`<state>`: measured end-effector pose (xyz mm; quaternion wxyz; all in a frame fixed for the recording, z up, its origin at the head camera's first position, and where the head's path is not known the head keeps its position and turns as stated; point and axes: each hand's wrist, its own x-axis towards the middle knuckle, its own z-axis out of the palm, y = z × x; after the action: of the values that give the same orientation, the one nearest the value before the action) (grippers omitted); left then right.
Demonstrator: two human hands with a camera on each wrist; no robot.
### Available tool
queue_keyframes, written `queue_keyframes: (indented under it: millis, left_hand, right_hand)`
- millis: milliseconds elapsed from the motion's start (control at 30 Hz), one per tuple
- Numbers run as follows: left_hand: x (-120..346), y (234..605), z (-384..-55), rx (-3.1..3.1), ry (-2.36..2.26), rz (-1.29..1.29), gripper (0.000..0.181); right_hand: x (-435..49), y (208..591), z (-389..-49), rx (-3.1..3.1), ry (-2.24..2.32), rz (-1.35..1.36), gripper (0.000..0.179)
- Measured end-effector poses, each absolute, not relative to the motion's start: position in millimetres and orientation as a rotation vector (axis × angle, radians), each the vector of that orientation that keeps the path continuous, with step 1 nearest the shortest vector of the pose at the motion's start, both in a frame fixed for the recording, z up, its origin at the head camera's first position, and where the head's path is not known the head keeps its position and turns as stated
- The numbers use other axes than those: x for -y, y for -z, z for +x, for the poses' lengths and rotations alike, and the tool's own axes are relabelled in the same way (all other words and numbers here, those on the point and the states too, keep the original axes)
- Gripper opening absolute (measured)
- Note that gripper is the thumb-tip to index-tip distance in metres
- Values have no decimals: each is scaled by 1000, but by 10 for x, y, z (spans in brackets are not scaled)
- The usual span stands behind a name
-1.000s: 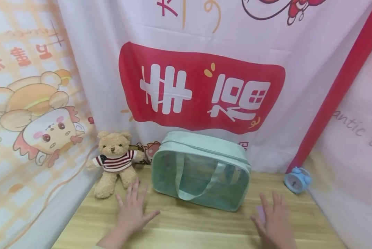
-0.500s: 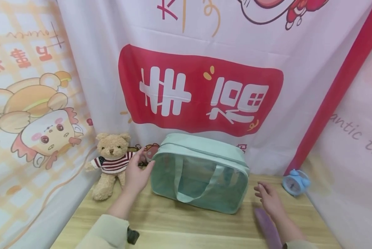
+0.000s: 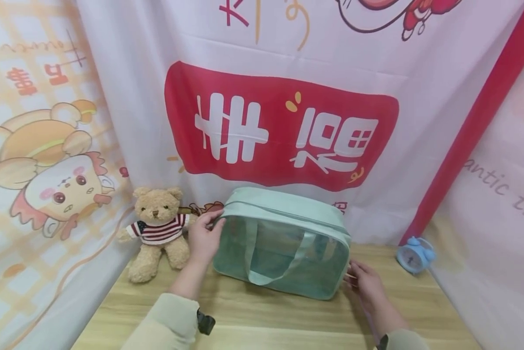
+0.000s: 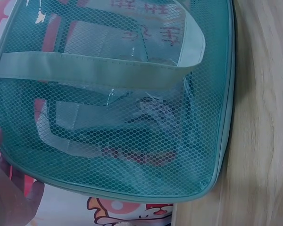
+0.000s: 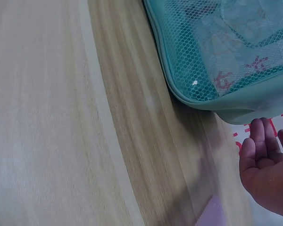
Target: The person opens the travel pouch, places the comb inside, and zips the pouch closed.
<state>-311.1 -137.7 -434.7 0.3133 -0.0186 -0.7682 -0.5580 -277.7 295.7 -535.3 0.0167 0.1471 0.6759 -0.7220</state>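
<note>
A mint-green travel bag (image 3: 288, 206) with a see-through mesh front and a strap handle (image 3: 298, 255) stands upright on the table. At its upper left corner is my left hand (image 3: 205, 238). In the left wrist view the left hand (image 4: 12, 197) has one digit over the front rim and the other fingers along the side. Beside the bag's right side is my right hand (image 3: 369, 284), its fingers loosely bent. In the right wrist view the right hand's fingertips (image 5: 258, 125) come close to the bag's lower corner; I cannot tell whether they touch.
A teddy bear (image 3: 158, 228) in a striped sweater sits left of the bag. At the right back of the wooden table (image 3: 262, 323) stands a blue alarm clock (image 3: 415, 255). A purple object (image 5: 212, 214) lies partly hidden under my right arm. Printed cloths (image 3: 283, 126) hang around the table.
Both hands have moved from the tabletop to the bag's two sides, the left rising to the upper corner. The bag stays in place. The purple object is now mostly covered.
</note>
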Motion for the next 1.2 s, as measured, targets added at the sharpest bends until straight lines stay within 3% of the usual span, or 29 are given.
queue_keyframes:
  millis: [133, 333, 733, 1200]
  left_hand:
    - [1388, 4353, -3116, 2007, 1460, -72, 22]
    - [1402, 4382, -3110, 2046, 1444, -52, 21]
    - [1380, 4412, -3091, 2053, 1442, -6, 22]
    - [1398, 4455, -3113, 2073, 1426, -13, 23]
  right_hand:
    - [-2961, 5345, -2794, -2017, 2279, 470, 47]
    - [-2933, 5324, -2803, -1911, 2354, 452, 25]
    - [-2909, 5253, -2794, -1752, 2421, 513, 25]
    - [-3033, 5192, -2760, -1641, 2466, 270, 39]
